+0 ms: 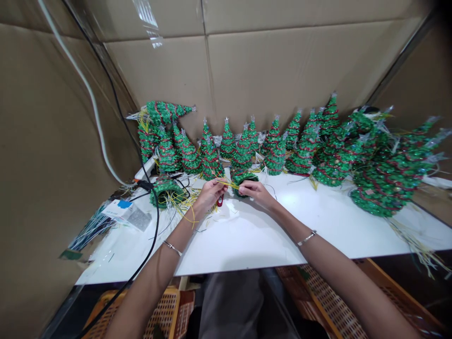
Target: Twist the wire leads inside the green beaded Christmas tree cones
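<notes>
The left hand (211, 192) pinches yellow wires (232, 185) between thumb and fingers; the right hand (257, 191) pinches them too. The wires span the gap between both hands, above the table (243, 245), beside a lying tree's (250, 177) hollow base.

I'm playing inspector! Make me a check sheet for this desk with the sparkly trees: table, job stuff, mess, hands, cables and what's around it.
Surface: white tabletop, with wire bits scattered at the left.
Job's things: yellow wires held above the table; a green tree behind them has its hollow base facing the person; more trees stand behind.
Clutter: white box at the left; small red item, too small to identify.
Hands: left hand and right hand both pinch the yellow wires.
Cables: black cable and thicker white cable, both at the left.
Surroundings: cardboard walls; orange crates below the tabletop.
</notes>
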{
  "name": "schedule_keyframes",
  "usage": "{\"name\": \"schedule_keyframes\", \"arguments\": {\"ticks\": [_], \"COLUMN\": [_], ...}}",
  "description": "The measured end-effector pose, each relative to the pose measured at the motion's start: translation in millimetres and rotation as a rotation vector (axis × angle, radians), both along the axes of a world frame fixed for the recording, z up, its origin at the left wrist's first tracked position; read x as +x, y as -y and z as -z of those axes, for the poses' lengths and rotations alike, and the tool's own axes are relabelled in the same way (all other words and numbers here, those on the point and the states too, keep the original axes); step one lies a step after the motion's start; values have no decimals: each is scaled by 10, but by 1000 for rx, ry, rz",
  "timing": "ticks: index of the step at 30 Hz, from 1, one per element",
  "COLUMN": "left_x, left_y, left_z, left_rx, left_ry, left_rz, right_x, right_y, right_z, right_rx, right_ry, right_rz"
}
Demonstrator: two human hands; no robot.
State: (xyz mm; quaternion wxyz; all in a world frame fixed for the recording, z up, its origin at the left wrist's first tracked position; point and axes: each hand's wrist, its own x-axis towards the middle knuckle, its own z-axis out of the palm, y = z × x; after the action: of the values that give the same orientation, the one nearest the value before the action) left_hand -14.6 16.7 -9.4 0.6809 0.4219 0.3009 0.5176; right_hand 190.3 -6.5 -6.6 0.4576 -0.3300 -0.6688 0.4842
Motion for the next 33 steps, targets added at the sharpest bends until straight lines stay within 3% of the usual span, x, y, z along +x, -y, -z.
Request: {"name": "schedule_keyframes", "arguments": {"ticks": [17, 28, 33], "left_x": [12, 132, 158], "left_y": [118, 87, 51], "left_z": [-199, 8, 15], "left_rx": [62, 83, 65], "left_ry": [-85, -117, -65], "left_rz": [63, -186, -292], "right_x": [9, -8, -9], "right_y": [-15, -2, -18], "right_z": [24, -22, 12], "right_rx": [35, 98, 125], "right_ry": [39, 90, 102], "right_rz": [-6, 18, 20]}}
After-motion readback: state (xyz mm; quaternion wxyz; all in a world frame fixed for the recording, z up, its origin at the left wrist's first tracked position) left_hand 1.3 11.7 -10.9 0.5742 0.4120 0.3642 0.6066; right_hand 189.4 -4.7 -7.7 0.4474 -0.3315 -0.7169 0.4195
